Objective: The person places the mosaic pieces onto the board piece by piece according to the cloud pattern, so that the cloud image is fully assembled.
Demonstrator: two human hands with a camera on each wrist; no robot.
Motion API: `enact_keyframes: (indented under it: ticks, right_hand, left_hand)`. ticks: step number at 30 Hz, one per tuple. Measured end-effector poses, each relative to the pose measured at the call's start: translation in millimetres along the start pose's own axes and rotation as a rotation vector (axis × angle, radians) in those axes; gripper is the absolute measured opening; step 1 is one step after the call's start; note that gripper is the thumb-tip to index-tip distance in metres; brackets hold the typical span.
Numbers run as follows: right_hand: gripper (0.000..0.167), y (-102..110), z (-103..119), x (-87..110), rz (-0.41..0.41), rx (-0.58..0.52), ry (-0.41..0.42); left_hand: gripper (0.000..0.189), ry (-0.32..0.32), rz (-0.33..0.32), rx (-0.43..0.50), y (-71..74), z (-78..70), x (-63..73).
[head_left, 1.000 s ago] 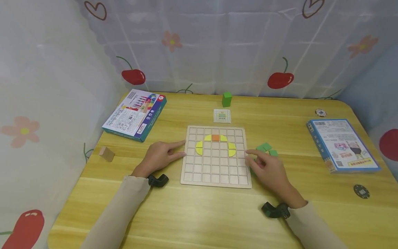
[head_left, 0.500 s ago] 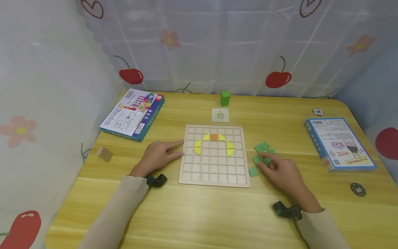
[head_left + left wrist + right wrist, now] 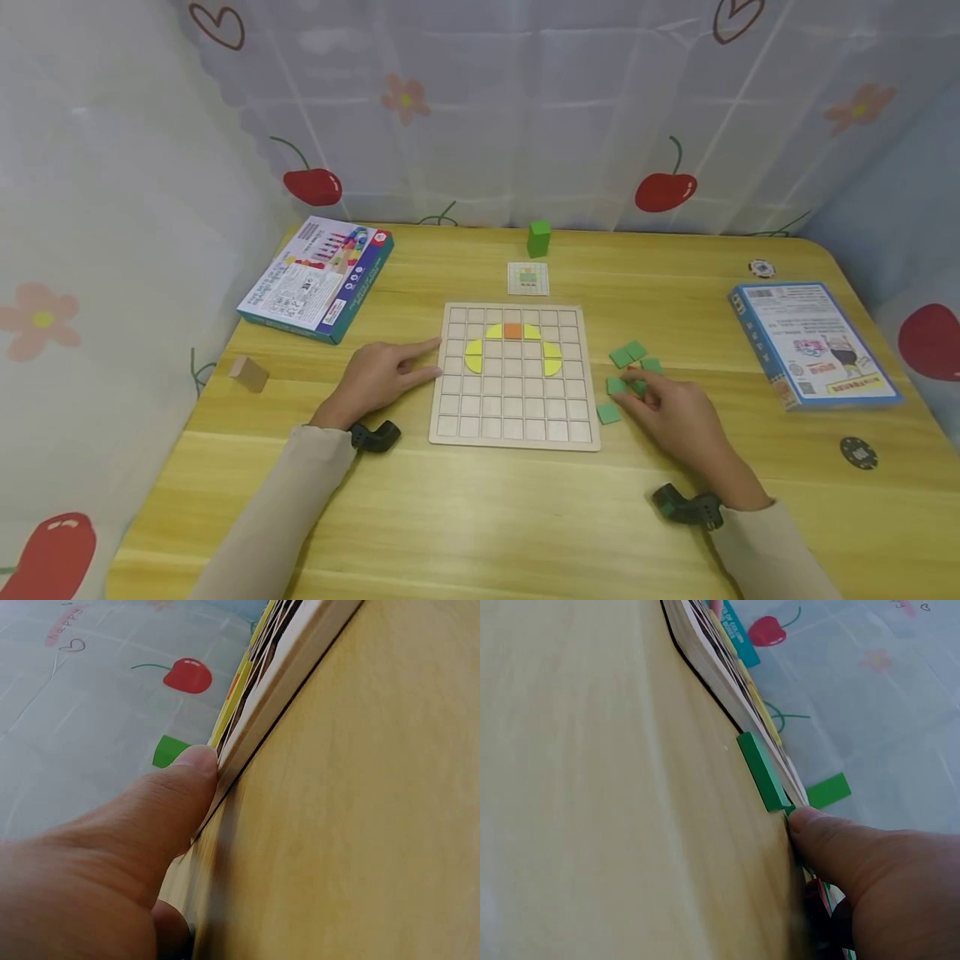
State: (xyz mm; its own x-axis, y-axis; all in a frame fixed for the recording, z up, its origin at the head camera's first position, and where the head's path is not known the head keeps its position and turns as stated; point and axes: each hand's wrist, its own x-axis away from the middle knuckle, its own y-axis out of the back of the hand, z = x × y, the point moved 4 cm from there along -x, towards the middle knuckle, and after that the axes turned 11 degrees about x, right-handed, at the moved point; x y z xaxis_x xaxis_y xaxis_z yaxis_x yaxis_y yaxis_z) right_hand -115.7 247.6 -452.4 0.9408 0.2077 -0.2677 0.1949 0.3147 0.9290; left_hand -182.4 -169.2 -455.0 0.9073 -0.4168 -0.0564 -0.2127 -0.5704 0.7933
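Observation:
A square wooden grid board (image 3: pixel 513 433) lies mid-table, holding one orange square tile (image 3: pixel 513 332) and several yellow curved pieces (image 3: pixel 474 357) in an arch. The left hand (image 3: pixel 378 375) rests at its left edge, index finger and thumb extended; in the left wrist view the thumb touches the board's side. To the right of the board, the right hand (image 3: pixel 678 417) pinches a flat green square tile (image 3: pixel 616 386) between thumb and index finger, down at the table. Around it lie several other green tiles (image 3: pixel 627 353), partly covered by the fingers; a bit of red shows among them.
Behind the board lie a small pattern card (image 3: pixel 528 279) and an upright green block (image 3: pixel 538 239). Flat boxes sit at left (image 3: pixel 315 279) and right (image 3: pixel 816 343). A wooden block (image 3: pixel 249 373) stands far left; a dark chip (image 3: pixel 858 452) and a pale chip (image 3: pixel 762 268) lie right.
The right hand has left the board's right edge and moved right to the green tiles, where its fingertips now stay. The left hand keeps its place at the board.

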Motion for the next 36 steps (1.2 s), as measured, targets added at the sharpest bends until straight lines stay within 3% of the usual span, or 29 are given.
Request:
enact_keyframes:
  ticks: [9, 19, 22, 28, 31, 36]
  right_hand:
    - [0.030, 1, 17, -9.4, -0.070, -0.055, -0.010]
    - [0.032, -18, 79, -51.2, 0.069, -0.200, 0.004]
    - [0.034, -26, 98, -65.4, 0.115, -0.190, 0.011]
    - [0.034, -35, 126, -92.1, 0.124, -0.177, 0.013]
    - [0.032, -44, 131, -98.6, 0.126, -0.156, 0.020]
    - [0.032, -54, 131, -98.4, 0.062, -0.119, 0.050]
  left_hand:
    - [0.053, 0.002, 0.011, -0.002, -3.0, 0.8, -1.4]
    - [0.053, 0.011, 0.013, -0.002, -3.1, 3.0, -1.6]
    - [0.053, 0.013, 0.014, -0.003, -2.9, 3.7, -0.9]
    - [0.053, 0.006, 0.001, -0.003, -1.0, 3.7, -0.1]
    - [0.053, 0.000, 0.002, 0.002, -1.1, 3.2, -0.4]
    - [0.053, -0.011, 0.000, -0.002, -0.4, 0.9, 0.2]
